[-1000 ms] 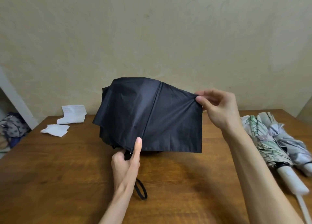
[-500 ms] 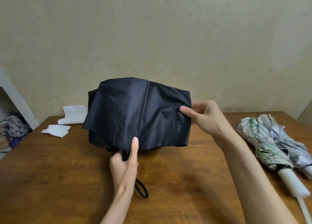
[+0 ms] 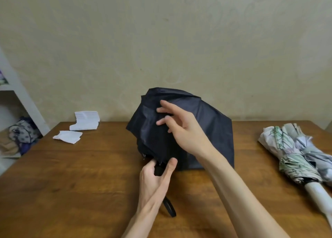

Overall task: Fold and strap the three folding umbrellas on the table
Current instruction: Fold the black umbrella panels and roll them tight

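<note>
Black umbrella (image 3: 206, 130) sits mid-table, canopy loose and bunched, not strapped. Its long axis runs from the handle (image 3: 158, 169) at the near side up and away to the crown, which points toward the wall; the whole thing is tilted, not flat. Left hand (image 3: 156, 180) has thumb and fingers curled round the handle. The wrist loop (image 3: 169, 207) hangs below that hand onto the wood. Right hand (image 3: 183, 130) hangs in front of the canopy's upper left, fingers spread and relaxed, gripping nothing (fabric contact cannot be told).

The far edge of the table (image 3: 71, 184) meets the wall just behind the canopy, so room there is tight. There is bare wood to the left, between the canopy and two white paper stacks (image 3: 86, 121) near the far-left corner, and bare wood on the near side around both forearms. On the right, well apart from the black one, a floral umbrella (image 3: 291, 157) and a grey umbrella (image 3: 316, 153) lie touching side by side, tips far, handles near-right, close to the table's right edge. A white shelf (image 3: 21, 97) stands off the left edge.
</note>
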Available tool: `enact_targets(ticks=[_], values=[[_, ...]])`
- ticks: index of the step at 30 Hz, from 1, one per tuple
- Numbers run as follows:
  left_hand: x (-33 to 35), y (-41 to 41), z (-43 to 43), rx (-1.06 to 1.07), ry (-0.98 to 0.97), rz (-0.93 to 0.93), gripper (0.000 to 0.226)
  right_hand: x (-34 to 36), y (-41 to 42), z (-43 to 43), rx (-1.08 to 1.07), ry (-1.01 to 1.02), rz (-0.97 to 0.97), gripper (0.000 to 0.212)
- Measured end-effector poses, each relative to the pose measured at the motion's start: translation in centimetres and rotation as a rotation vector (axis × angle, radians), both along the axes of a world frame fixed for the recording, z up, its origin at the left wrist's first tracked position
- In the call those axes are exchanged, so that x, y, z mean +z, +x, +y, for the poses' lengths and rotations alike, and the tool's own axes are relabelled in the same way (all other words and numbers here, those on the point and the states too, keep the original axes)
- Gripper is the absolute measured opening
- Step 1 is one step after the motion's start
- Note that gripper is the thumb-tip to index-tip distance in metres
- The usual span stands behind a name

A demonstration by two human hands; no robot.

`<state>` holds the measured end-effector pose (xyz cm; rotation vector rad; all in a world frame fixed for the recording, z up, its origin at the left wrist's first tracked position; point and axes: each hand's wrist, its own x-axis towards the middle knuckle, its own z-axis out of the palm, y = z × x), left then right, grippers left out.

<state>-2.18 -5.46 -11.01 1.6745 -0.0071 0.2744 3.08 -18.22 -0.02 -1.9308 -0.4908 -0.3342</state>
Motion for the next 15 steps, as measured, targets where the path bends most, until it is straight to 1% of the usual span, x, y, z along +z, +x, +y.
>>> enact_targets(ticks=[2, 3, 5, 6, 7, 8, 9, 10, 12, 15], values=[[-0.1, 0.1, -0.2, 0.013, -0.029, 0.040, 0.078, -0.6, 0.1, -0.1, -0.096, -0.072, -0.119, 0.051], [-0.1, 0.0, -0.3, 0.012, -0.037, 0.051, 0.073, -0.8, 0.3, -0.3, -0.179, -0.113, -0.208, 0.047], [0.0, -0.1, -0.3, 0.014, -0.040, 0.057, 0.060, -0.8, 1.2, -1.1, -0.408, -0.262, -0.378, 0.038], [0.1, -0.2, -0.3, 0.014, -0.038, 0.055, 0.055, -0.5, 1.7, -1.5, -0.509, -0.340, -0.414, 0.039], [0.2, -0.3, -0.3, 0.015, -0.038, 0.050, 0.051, 0.1, 2.3, -2.0, -0.558, -0.395, -0.406, 0.041], [0.3, -0.4, -0.4, 0.015, -0.034, 0.041, 0.047, 0.8, 2.8, -2.4, -0.545, -0.411, -0.368, 0.044], [0.5, -0.5, -0.4, 0.016, -0.022, 0.032, 0.045, 1.5, 3.3, -2.6, -0.498, -0.387, -0.312, 0.043], [0.6, -0.6, -0.5, 0.018, -0.004, 0.018, 0.046, 2.2, 3.8, -2.8, -0.452, -0.351, -0.260, 0.038], [0.6, -0.7, -0.6, 0.020, 0.036, -0.015, 0.047, 3.3, 4.6, -2.8, -0.428, -0.296, -0.209, 0.024], [0.5, -0.8, -0.6, 0.026, 0.074, -0.045, 0.044, 4.0, 5.2, -2.1, -0.445, -0.231, -0.131, 0.020]])
